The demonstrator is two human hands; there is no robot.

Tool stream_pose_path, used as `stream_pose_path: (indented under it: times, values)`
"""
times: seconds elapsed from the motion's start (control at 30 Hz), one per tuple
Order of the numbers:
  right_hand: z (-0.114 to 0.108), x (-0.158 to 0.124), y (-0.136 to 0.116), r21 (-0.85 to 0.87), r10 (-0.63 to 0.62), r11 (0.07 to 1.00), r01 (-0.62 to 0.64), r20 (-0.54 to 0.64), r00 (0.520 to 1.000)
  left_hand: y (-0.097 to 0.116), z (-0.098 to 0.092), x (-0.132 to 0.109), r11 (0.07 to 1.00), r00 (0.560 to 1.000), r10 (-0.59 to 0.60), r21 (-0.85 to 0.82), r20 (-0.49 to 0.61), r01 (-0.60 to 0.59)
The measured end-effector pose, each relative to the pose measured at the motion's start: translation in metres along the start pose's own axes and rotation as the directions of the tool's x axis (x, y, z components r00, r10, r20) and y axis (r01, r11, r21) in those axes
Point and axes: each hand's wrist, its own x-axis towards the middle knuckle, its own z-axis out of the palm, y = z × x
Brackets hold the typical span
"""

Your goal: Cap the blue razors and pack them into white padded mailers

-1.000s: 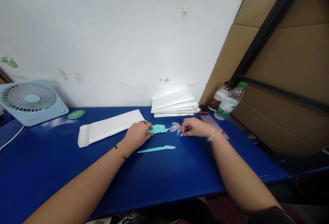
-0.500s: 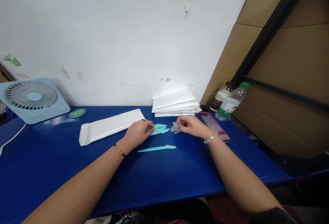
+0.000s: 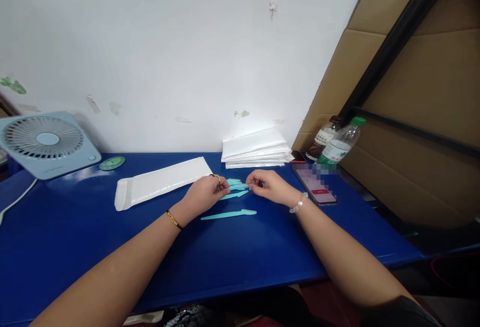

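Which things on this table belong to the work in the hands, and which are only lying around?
Seemingly in the work:
turquoise tools between left hand and right hand
single turquoise tool, nearer the person
perhaps white envelope and envelope stack

Seemingly just lying around:
fan
green disc
lit phone
brown-capped bottle
green-capped bottle

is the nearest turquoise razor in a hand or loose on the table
Loose on the table: bare blue surface surrounds the razor, and neither the left hand nor right hand touches it.
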Motion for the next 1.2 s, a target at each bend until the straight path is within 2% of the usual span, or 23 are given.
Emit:
stream_pose_path:
  times: [0.13,0.23,0.3,0.4,0.57,0.97,1.2]
  values:
    - [0.003,-0.001,-0.008,0.0,-0.054,0.999,0.054,0.093,0.994,0.007,-0.002,-0.003,0.998,0.99,0.055,-0.016,0.131,-0.053]
    - [-0.004,-0.003,-0.007,-0.012,-0.059,0.998,0.062,0.191,0.98,0.01,-0.002,-0.005,0.997,0.969,0.071,-0.001,0.239,-0.072]
    - [-0.012,-0.005,-0.001,-0.061,-0.04,0.997,0.05,0.159,0.986,0.009,-0.001,-0.005,0.996,0.972,0.067,0.038,0.224,-0.077]
    - [-0.024,-0.007,0.012,-0.202,0.02,0.979,-0.005,0.076,0.997,0.002,0.001,-0.003,0.981,0.992,0.053,0.177,0.117,-0.074]
    - [-0.023,-0.006,0.025,-0.336,0.046,0.942,0.004,0.139,0.989,-0.007,0.001,-0.001,0.951,0.992,0.06,0.296,0.107,-0.09]
    - [-0.004,0.001,0.023,-0.291,-0.103,0.945,0.152,0.177,0.979,-0.002,-0.001,-0.001,0.957,0.986,0.101,0.257,0.129,-0.132]
    - [0.009,0.005,0.012,-0.202,-0.113,0.968,0.148,0.175,0.978,-0.004,0.002,0.001,0.984,0.98,0.097,0.129,0.172,-0.12]
